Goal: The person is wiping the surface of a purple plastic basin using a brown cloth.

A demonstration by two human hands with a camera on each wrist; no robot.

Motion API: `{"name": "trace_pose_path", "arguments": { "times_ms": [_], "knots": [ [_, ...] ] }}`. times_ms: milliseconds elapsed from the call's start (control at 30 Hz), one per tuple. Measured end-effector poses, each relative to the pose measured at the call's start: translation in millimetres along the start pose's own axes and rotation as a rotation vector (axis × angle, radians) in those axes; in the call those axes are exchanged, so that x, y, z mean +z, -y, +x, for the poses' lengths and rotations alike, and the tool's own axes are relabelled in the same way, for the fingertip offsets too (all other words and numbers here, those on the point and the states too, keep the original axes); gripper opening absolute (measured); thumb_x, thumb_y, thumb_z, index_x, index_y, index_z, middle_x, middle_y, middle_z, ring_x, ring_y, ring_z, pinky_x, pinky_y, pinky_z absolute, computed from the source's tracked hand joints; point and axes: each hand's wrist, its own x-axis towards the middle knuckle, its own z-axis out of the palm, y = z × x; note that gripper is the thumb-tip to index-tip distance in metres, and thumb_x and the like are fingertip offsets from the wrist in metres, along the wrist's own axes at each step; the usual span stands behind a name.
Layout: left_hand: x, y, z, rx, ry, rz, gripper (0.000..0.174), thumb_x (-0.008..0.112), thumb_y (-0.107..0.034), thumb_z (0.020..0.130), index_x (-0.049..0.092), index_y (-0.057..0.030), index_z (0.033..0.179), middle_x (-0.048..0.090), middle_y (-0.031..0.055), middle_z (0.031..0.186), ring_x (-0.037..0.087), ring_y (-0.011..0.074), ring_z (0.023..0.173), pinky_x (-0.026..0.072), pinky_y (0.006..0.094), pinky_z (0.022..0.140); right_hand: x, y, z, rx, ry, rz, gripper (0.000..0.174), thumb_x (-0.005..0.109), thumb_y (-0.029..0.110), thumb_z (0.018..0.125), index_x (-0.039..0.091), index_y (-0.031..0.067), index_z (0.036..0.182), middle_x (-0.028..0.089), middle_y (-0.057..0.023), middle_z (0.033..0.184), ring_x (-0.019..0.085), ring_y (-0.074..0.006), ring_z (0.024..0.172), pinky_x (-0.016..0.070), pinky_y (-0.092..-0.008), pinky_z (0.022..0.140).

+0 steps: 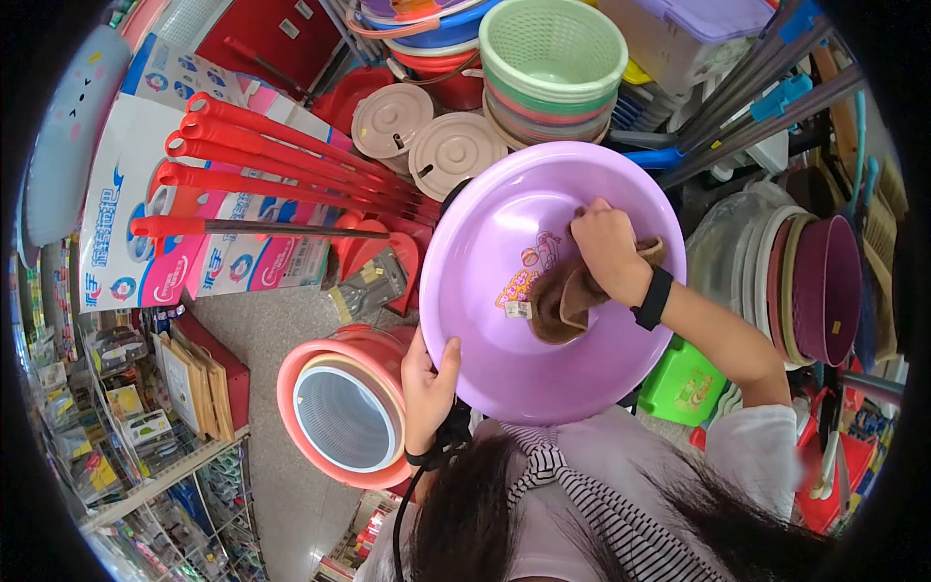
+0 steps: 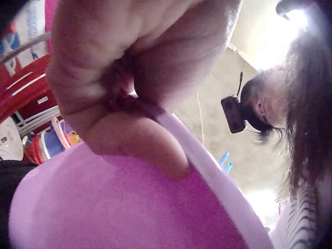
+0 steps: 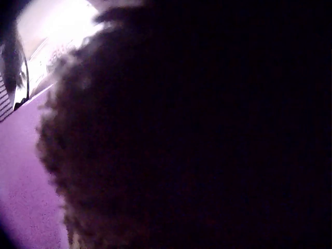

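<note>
A purple plastic basin is tilted up in front of the person, with a printed cartoon and a small label inside. My left hand grips its rim at the lower left, thumb on the inner side; in the left wrist view the left hand curls over the rim of the basin. Inside the basin, my right hand holds a bunched brown cloth against the wall. The cloth covers most of the right wrist view and hides the right fingers there.
Red-handled poles lean by printed boxes at left. Below the basin stands a pink bucket holding a grey basket. Stacked green baskets and beige lids lie beyond. More basins stack at right, near a green dustpan-like item.
</note>
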Motion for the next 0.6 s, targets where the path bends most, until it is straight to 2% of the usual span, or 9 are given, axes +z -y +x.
{"name": "trace_pose_path", "arguments": {
  "times_ms": [67, 167, 200, 267, 300, 367, 500, 567, 600],
  "knots": [
    [0.2, -1.4, -0.8, -0.005, 0.012, 0.001, 0.025, 0.053, -0.006, 0.091, 0.053, 0.0051, 0.114, 0.062, 0.0046, 0.092, 0.055, 0.0079, 0.081, 0.0454, 0.0239, 0.074, -2.7, -2.6, -11.2, -0.083, 0.166, -0.014, 0.007, 0.065, 0.012, 0.071, 0.071, 0.0124, 0.072, 0.068, -0.0037, 0.072, 0.064, -0.0203, 0.066, 0.0496, -0.0343, 0.036],
    [2.3, -2.8, -2.4, -0.002, 0.019, 0.001, 0.026, 0.054, -0.005, 0.091, 0.053, 0.0051, 0.114, 0.062, 0.0045, 0.091, 0.055, 0.0078, 0.081, 0.0455, 0.0239, 0.073, -20.8, 1.0, -27.9, -0.147, 0.461, 0.016, 0.008, 0.064, 0.013, 0.071, 0.072, 0.0124, 0.071, 0.069, -0.0024, 0.071, 0.066, -0.0194, 0.065, 0.0499, -0.036, 0.038],
    [2.8, -3.0, -2.9, 0.005, 0.015, 0.0, 0.026, 0.054, -0.005, 0.09, 0.053, 0.0051, 0.114, 0.062, 0.0044, 0.09, 0.055, 0.0077, 0.08, 0.0456, 0.024, 0.072, -17.1, 3.6, -36.9, -0.147, 0.461, 0.017, 0.008, 0.064, 0.013, 0.071, 0.072, 0.0124, 0.071, 0.069, -0.0024, 0.071, 0.066, -0.0194, 0.065, 0.0499, -0.036, 0.038],
    [3.3, -2.5, -3.9, 0.006, 0.021, 0.011, 0.026, 0.054, -0.005, 0.09, 0.053, 0.005, 0.114, 0.062, 0.0041, 0.09, 0.055, 0.0077, 0.08, 0.0456, 0.0241, 0.072, -1.7, 9.4, -55.9, -0.377, 0.5, 0.234, 0.009, 0.063, 0.012, 0.069, 0.072, 0.0109, 0.069, 0.069, -0.0052, 0.071, 0.068, -0.0226, 0.067, 0.0513, -0.0399, 0.045],
    [3.5, -2.1, -4.4, 0.006, 0.028, 0.022, 0.026, 0.054, -0.005, 0.09, 0.052, 0.0049, 0.114, 0.062, 0.0039, 0.09, 0.055, 0.0077, 0.079, 0.0457, 0.0241, 0.072, -0.9, 15.5, -59.5, -0.377, 0.5, 0.234, 0.009, 0.063, 0.012, 0.069, 0.072, 0.0109, 0.069, 0.069, -0.0052, 0.071, 0.068, -0.0226, 0.067, 0.0513, -0.0399, 0.045],
    [3.8, 1.1, -4.0, 0.017, 0.023, 0.026, 0.025, 0.054, -0.005, 0.091, 0.053, 0.0045, 0.114, 0.062, 0.0037, 0.091, 0.055, 0.0078, 0.08, 0.0454, 0.024, 0.073, -2.4, 29.0, -61.5, -0.649, 0.655, 0.53, 0.014, 0.06, 0.01, 0.069, 0.071, 0.008, 0.077, 0.068, -0.0118, 0.074, 0.067, -0.0284, 0.072, 0.0519, -0.0423, 0.057],
    [6.1, -1.2, -3.6, 0.035, 0.009, -0.003, 0.024, 0.053, -0.006, 0.092, 0.052, 0.0034, 0.114, 0.061, 0.0017, 0.092, 0.054, 0.008, 0.083, 0.0445, 0.0233, 0.075, -31.0, 49.4, -47.9, -0.721, 0.54, 0.842, 0.019, 0.061, 0.012, 0.069, 0.07, 0.0052, 0.085, 0.066, -0.016, 0.08, 0.065, -0.034, 0.077, 0.0514, -0.0434, 0.066],
    [5.9, 2.6, -3.1, 0.06, 0.002, 0.01, 0.025, 0.053, -0.006, 0.092, 0.051, 0.0032, 0.116, 0.06, 0.0014, 0.092, 0.054, 0.008, 0.084, 0.044, 0.0231, 0.076, -38.6, 61.2, -44.8, -0.445, 0.241, 1.182, 0.026, 0.063, 0.014, 0.072, 0.067, 0.0034, 0.095, 0.062, -0.0165, 0.084, 0.063, -0.0351, 0.08, 0.0515, -0.0425, 0.069],
    [5.4, 5.4, -3.3, 0.084, -0.004, 0.021, 0.027, 0.053, -0.005, 0.092, 0.049, 0.003, 0.118, 0.059, 0.001, 0.093, 0.053, 0.0081, 0.086, 0.0434, 0.023, 0.078, -49.5, 60.4, -42.0, -0.444, 0.241, 1.185, 0.026, 0.063, 0.014, 0.072, 0.067, 0.0034, 0.095, 0.062, -0.0165, 0.084, 0.063, -0.0351, 0.08, 0.0515, -0.0425, 0.069]
  ]
}}
